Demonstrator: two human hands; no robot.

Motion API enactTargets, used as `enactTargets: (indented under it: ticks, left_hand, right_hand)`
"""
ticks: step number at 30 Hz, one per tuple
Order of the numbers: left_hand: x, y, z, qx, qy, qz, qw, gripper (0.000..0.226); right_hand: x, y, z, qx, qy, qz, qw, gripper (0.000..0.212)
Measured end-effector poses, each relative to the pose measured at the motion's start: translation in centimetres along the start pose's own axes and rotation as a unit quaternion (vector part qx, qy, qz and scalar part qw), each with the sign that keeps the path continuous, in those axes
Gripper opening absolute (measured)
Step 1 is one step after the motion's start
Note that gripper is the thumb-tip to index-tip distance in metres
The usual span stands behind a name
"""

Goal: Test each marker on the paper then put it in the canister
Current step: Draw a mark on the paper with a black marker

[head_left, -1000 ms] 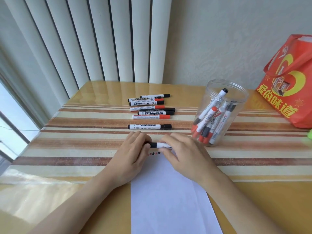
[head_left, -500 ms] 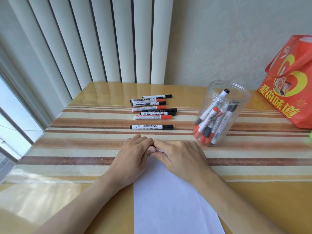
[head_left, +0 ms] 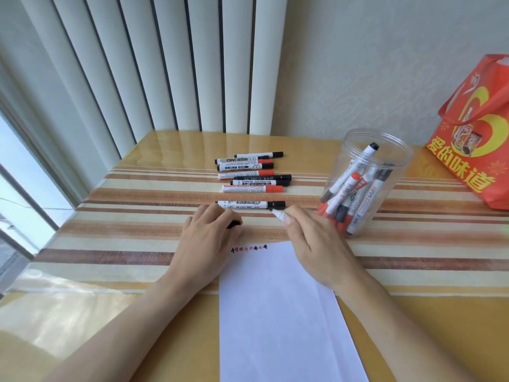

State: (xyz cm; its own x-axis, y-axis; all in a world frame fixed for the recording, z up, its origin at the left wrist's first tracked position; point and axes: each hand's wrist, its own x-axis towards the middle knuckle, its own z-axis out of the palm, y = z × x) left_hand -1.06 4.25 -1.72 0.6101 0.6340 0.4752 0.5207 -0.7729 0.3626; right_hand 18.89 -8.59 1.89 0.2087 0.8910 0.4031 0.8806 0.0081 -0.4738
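An uncapped whiteboard marker (head_left: 280,216) is gripped in the right hand (head_left: 311,241), its tip pointing toward the left hand (head_left: 210,238), in whose curled fingers the black cap (head_left: 234,224) is held. The white paper (head_left: 281,312) lies between and below both hands. The clear canister (head_left: 366,186) stands just beyond the right hand; seven capped markers (head_left: 252,177) lie beyond the left.

Right hand (head_left: 308,238) grips uncapped marker (head_left: 279,215); left hand (head_left: 212,238) holds cap (head_left: 234,224).
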Motion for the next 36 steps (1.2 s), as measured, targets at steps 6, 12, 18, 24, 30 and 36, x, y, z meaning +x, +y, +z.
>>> enactTargets:
  ticks: [6, 12, 18, 24, 30, 36]
  left_hand:
    - [-0.3, 0.2, -0.1, 0.027, -0.092, -0.037, 0.995, 0.057]
    - [-0.9, 0.7, -1.1, 0.033, -0.176, 0.001, 0.984, 0.072]
    - [-1.3, 0.5, -0.8, 0.085, -0.204, 0.023, 0.975, 0.089]
    - [-1.2, 0.6, -0.8, 0.093, -0.204, 0.025, 0.974, 0.093]
    - [-1.2, 0.8, -0.9, 0.099, -0.213, 0.026, 0.972, 0.094]
    - [-1.2, 0.6, -0.9, 0.08, -0.207, 0.028, 0.975, 0.093]
  right_hand:
    - [-0.2, -0.9, -0.1, 0.284, 0.015, 0.095, 0.954, 0.037]
    - [-0.2, -0.3, 0.2, 0.531, -0.027, 0.186, 0.826, 0.032]
    - [-0.2, -0.6, 0.6, 0.484, -0.013, 0.158, 0.861, 0.027]
    - [-0.5, -0.7, 0.7, 0.442, -0.011, 0.171, 0.88, 0.03]
    - [-0.3, -0.4, 0.1, 0.436, -0.042, 0.208, 0.875, 0.025]
    - [-0.4, -0.1, 0.8, 0.376, -0.016, 0.223, 0.899, 0.013]
